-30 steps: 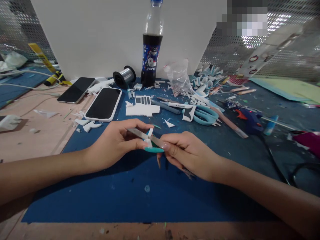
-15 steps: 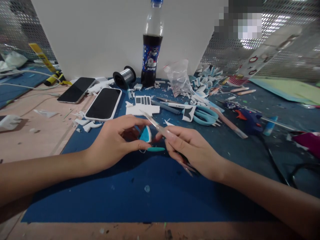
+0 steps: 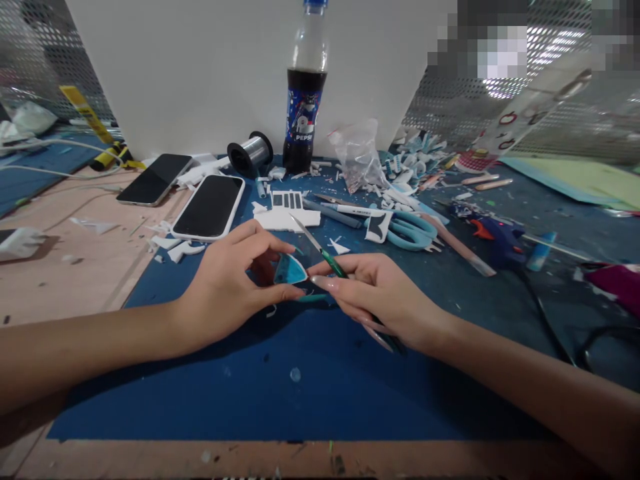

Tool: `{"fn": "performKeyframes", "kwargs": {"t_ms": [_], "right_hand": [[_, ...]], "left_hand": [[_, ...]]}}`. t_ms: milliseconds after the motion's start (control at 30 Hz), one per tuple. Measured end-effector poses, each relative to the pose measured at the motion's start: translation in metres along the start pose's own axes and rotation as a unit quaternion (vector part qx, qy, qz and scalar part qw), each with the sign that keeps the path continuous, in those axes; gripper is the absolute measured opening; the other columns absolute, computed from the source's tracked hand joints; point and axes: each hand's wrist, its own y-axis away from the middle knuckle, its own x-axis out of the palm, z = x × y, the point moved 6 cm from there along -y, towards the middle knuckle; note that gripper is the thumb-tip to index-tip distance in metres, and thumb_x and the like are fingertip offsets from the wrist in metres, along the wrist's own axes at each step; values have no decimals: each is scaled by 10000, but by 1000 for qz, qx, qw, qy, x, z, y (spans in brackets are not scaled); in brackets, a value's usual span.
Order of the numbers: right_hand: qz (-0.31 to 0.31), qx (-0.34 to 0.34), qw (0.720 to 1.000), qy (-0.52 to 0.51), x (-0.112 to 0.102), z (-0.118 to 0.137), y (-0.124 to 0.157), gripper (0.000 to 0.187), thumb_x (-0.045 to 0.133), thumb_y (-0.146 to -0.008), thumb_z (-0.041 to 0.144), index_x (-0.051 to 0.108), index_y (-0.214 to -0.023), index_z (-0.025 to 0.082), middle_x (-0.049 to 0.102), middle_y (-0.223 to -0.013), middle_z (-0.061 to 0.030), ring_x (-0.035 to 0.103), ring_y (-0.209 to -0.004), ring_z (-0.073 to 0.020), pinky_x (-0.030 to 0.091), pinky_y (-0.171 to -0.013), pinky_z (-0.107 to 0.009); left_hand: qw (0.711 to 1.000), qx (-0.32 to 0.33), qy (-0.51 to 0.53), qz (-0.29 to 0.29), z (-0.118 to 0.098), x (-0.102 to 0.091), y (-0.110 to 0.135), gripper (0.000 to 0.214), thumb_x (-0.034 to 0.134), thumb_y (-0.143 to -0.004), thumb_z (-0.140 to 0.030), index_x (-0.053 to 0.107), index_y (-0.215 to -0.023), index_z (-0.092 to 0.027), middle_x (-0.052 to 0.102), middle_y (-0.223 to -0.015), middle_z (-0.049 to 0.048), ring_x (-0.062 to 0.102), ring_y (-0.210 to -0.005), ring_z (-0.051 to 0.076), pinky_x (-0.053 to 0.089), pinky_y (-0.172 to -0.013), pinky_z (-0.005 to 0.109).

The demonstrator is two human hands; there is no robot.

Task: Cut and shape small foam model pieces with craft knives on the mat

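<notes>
My left hand (image 3: 235, 273) pinches a small blue wedge-shaped piece with a white edge (image 3: 291, 269) between thumb and fingers. A thin white sliver (image 3: 271, 311) shows beneath that thumb. In my right hand (image 3: 380, 297) is a craft knife (image 3: 331, 262) with a green handle, its pointed blade tilted up to the left and away from me. The right thumb and forefinger tips are at the right end of the blue piece; whether they touch it I cannot tell. Both hands are above a dark blue cutting mat (image 3: 240, 393).
Two phones (image 3: 209, 207) lie at left. Behind are a wire spool (image 3: 250, 153), a Pepsi bottle (image 3: 303, 113) and a plastic bag (image 3: 361, 155). White cut pieces (image 3: 287, 217), blue-handled scissors (image 3: 413, 233), foam scraps (image 3: 415, 160) and a glue gun (image 3: 500, 240) lie beyond and right.
The blue piece has turned in my left fingers, showing more of its blue face. The knife has shifted slightly, its green handle now visible, and my right fingertips are closer to the piece.
</notes>
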Motion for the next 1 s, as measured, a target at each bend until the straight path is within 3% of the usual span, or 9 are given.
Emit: {"fn": "performKeyframes", "kwargs": {"t_ms": [600, 1000], "right_hand": [[-50, -10, 996, 75, 0, -5, 3, 246, 578, -891, 337, 694, -962, 133, 420, -337, 95, 363, -251, -56, 264, -277, -159], [-72, -13, 995, 73, 2, -4, 2, 171, 580, -859, 275, 672, -799, 144, 386, -347, 95, 321, -267, -44, 245, -297, -165]], "left_hand": [[996, -25, -82, 9, -6, 1, -3, 283, 803, -684, -335, 633, -827, -160, 497, -658, -38, 516, -515, 100, 432, -467, 226], [995, -50, -86, 17, -4, 3, -1, 313, 807, -666, -362, 570, -784, -197, 510, -591, -59, 486, -499, 100, 383, -463, 216]]}}
